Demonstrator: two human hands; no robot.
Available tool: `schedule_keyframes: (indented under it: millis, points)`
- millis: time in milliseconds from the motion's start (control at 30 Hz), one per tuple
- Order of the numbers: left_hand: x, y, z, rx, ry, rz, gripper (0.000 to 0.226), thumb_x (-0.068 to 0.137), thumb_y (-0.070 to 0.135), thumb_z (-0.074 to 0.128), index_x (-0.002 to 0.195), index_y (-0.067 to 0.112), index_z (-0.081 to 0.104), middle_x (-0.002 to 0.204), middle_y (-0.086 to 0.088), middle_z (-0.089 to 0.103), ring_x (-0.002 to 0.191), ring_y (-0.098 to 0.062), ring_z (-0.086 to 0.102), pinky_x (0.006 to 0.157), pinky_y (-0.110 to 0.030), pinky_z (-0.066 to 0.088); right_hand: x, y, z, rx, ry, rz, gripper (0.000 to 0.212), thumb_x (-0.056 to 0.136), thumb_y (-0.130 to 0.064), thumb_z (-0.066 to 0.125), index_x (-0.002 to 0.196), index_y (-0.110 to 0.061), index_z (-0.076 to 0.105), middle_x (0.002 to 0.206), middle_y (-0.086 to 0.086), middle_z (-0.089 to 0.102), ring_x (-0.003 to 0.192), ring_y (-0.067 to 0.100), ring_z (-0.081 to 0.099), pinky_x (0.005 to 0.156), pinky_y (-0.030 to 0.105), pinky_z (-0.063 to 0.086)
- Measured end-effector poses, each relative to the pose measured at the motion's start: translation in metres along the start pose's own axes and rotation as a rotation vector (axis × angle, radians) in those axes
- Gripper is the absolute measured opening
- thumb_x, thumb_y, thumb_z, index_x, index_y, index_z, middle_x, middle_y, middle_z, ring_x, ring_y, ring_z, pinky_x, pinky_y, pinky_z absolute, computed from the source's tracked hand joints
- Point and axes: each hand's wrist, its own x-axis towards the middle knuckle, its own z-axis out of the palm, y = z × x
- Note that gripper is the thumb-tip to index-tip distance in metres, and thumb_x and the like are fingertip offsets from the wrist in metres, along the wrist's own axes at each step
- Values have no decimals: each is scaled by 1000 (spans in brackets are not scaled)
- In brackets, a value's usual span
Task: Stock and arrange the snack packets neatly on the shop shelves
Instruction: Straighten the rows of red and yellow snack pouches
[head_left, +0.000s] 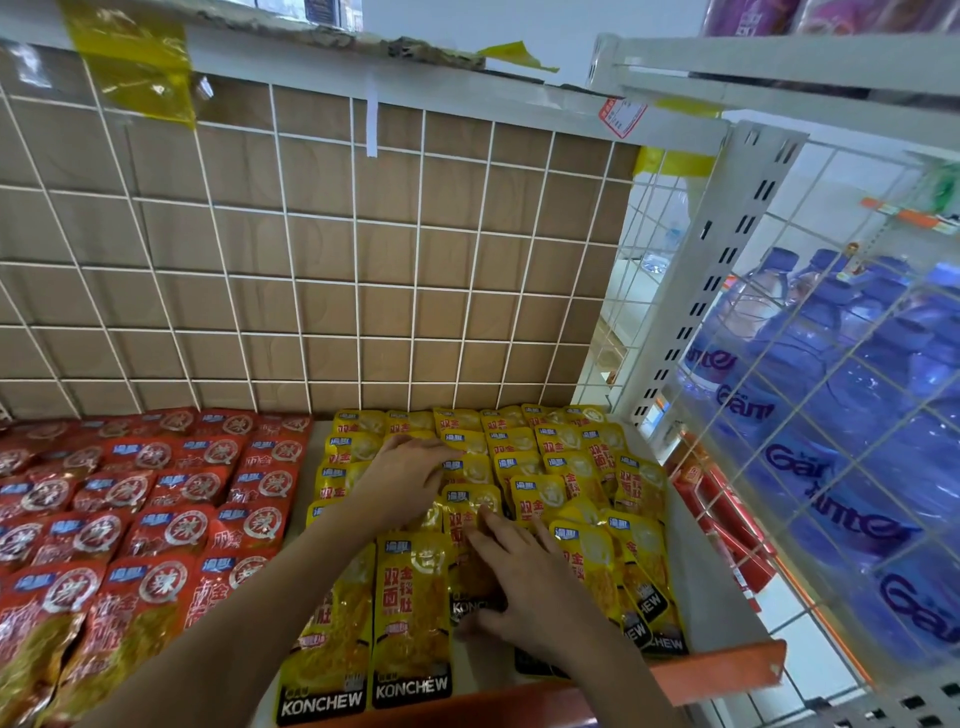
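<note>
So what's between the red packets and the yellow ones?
Only a narrow bare strip of white shelf separates the red packets from the yellow packets; nearer the front, the left forearm crosses it. Seen in the head view.

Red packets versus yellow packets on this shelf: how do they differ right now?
The red packets lie on the left of the shelf, the yellow packets on its right. No hand touches the red packets; the left hand and right hand both rest on the yellow packets. Shared: both lie flat in overlapping rows with a blue logo patch.
</note>
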Motion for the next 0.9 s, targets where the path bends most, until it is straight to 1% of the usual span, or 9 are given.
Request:
schedule_keyframes:
  millis: [200, 300, 367, 433, 533, 600, 700, 833, 900]
  points:
    - [7, -6, -2, -42, 24, -5, 40, 98, 16, 38, 134, 31, 48, 142, 8, 44, 134, -13, 32, 111, -32, 13, 0, 4, 2, 9, -8, 6, 78, 85, -54, 51, 148, -28, 12, 157, -6, 0, 143, 12, 1, 113, 36, -15]
    - [20, -6, -7, -46, 44, -38, 40, 98, 16, 38, 136, 26, 46, 144, 6, 41, 132, -16, 35, 105, -29, 20, 2, 2, 4, 57, 49, 2, 72, 83, -62, 25, 146, -28, 22, 156, -5, 9, 143, 13, 8, 115, 35, -11]
    - [31, -7, -9, -32, 34, -50, 38, 99, 18, 38, 136, 24, 46, 143, 4, 43, 130, -18, 37, 104, -31, 23, 3, 0, 4, 114, 118, 17, 77, 78, -59, 10, 142, -24, 34, 154, -4, 20, 141, 15, 18, 118, 37, 0]
    - [40, -9, -10, -13, 15, -70, 36, 99, 20, 39, 134, 25, 48, 140, 2, 47, 127, -19, 40, 104, -33, 25, 9, -1, 0, 121, 175, 32, 66, 86, -51, 14, 141, -21, 35, 152, -3, 24, 139, 16, 22, 118, 33, 6]
    - [49, -13, -9, -9, -7, -83, 34, 99, 23, 44, 131, 26, 52, 134, 3, 54, 125, -17, 44, 105, -34, 24, 23, 3, -3, 90, 176, 41, 51, 97, -37, 36, 145, -20, 27, 154, -2, 17, 141, 16, 16, 114, 27, 2]
    - [54, -15, -8, -36, -23, -103, 33, 97, 23, 47, 129, 27, 54, 131, 5, 56, 124, -15, 46, 106, -35, 24, 33, 5, -3, 58, 144, 46, 61, 94, -49, 33, 146, -20, 21, 156, -2, 11, 143, 16, 10, 111, 25, -5]
    - [60, -20, -5, -131, -11, -146, 30, 94, 19, 53, 122, 26, 60, 120, 5, 62, 116, -14, 52, 103, -35, 28, 43, 7, 1, 15, 85, 31, 89, 76, -72, 14, 147, -20, 18, 157, 1, 10, 144, 18, 6, 111, 29, -7]
    - [64, -24, -2, -218, 1, -149, 21, 90, 17, 60, 109, 24, 66, 108, 4, 64, 106, -16, 56, 101, -38, 35, 50, 9, 2, 2, 69, -13, 84, 76, -63, 5, 147, -19, 20, 152, 2, 22, 142, 20, 13, 115, 33, -1]
    - [65, -26, -1, -259, 15, -144, 18, 89, 15, 61, 104, 22, 68, 106, 4, 65, 102, -17, 57, 100, -39, 37, 52, 10, 2, -7, 57, -8, 73, 85, -58, 14, 147, -20, 19, 151, 1, 22, 142, 20, 13, 115, 34, -1]
